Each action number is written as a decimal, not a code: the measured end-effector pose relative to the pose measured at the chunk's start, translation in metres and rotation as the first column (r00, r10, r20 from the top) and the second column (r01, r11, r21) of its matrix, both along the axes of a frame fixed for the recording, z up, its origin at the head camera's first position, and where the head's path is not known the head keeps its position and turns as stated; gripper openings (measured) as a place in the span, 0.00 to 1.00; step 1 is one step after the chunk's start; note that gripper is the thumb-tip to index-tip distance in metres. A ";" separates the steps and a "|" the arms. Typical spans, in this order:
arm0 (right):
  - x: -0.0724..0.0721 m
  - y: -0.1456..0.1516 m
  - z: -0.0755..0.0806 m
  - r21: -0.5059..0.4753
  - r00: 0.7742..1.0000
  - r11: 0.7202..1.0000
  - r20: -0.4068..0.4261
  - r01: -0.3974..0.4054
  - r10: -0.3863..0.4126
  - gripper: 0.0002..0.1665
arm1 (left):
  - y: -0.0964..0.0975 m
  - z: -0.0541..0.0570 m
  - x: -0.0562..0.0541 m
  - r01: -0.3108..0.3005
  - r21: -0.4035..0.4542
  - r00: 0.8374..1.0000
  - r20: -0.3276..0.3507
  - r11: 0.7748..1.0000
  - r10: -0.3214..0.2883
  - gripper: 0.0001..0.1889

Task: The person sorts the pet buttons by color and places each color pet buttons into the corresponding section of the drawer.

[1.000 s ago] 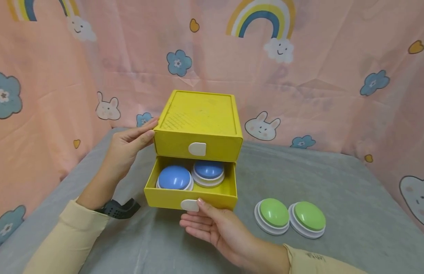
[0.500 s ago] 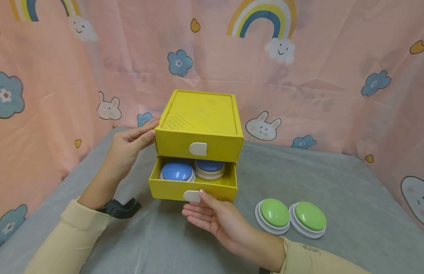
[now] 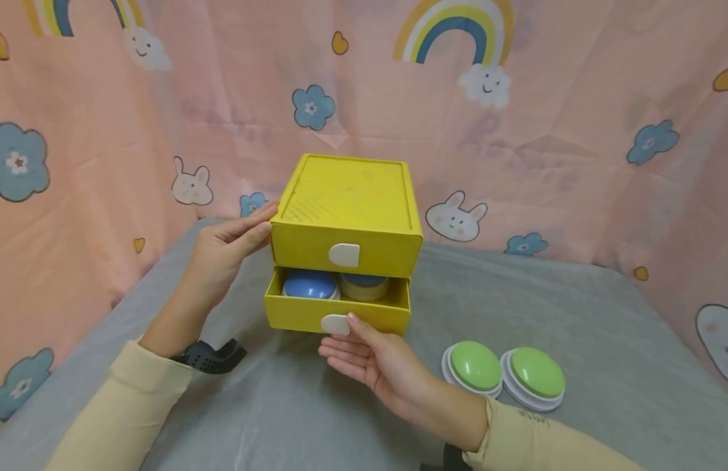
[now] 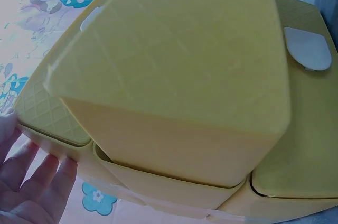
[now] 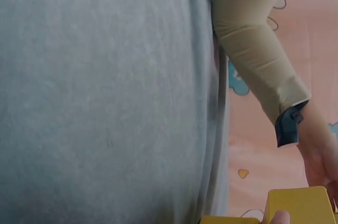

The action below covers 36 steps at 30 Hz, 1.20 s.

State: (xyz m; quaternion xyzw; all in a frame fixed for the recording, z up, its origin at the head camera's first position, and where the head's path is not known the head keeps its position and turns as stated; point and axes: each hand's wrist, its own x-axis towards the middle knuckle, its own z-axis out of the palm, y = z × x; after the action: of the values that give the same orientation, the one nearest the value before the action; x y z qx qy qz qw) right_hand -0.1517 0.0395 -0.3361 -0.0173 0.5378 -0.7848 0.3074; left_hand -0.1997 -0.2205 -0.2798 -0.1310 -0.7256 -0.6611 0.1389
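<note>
A yellow drawer cabinet (image 3: 354, 193) stands on the grey cloth. Its drawer (image 3: 301, 313) is partly pulled out and holds two blue domed push buttons with white bases, the left one (image 3: 309, 285) showing more than the right one (image 3: 365, 290). My left hand (image 3: 213, 258) rests its extended fingers and thumb against the cabinet's left side. With the thumb at the drawer's white tab (image 3: 334, 324), my right hand (image 3: 381, 376) touches the front, its other fingers stretched out below. In the left wrist view the drawer (image 4: 174, 65) juts out between two flush fronts with white tabs.
Two green domed push buttons, a left one (image 3: 475, 365) and a right one (image 3: 536, 373), lie side by side on the grey cloth (image 3: 605, 327), right of the cabinet. A pink patterned curtain (image 3: 364, 104) hangs behind and at both sides.
The drawer has slid inward in steps, the right hand moving along with it at the tab. Less of the blue buttons shows now. The left hand keeps its place on the cabinet.
</note>
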 end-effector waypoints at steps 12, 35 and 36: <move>-0.018 -0.005 -0.002 -0.003 0.998 0.998 -0.018 0.061 -0.061 0.32 | 0.000 -0.003 0.000 0.013 0.010 1.000 -0.010 1.000 -0.013 0.24; -0.035 -0.003 0.002 -0.011 0.999 0.999 -0.001 0.050 -0.050 0.32 | 0.002 -0.002 0.000 0.021 0.042 0.999 -0.031 0.999 -0.020 0.24; -0.036 -0.002 0.002 -0.010 0.999 0.999 -0.001 0.049 -0.049 0.32 | 0.002 -0.002 0.000 0.022 0.044 0.999 -0.032 0.999 -0.021 0.24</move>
State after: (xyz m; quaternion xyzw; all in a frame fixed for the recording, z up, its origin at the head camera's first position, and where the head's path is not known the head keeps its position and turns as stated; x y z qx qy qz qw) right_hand -0.1872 0.0370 -0.3343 -0.0063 0.5344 -0.7948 0.2876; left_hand -0.1994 -0.2188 -0.2816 -0.1463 -0.7071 -0.6761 0.1462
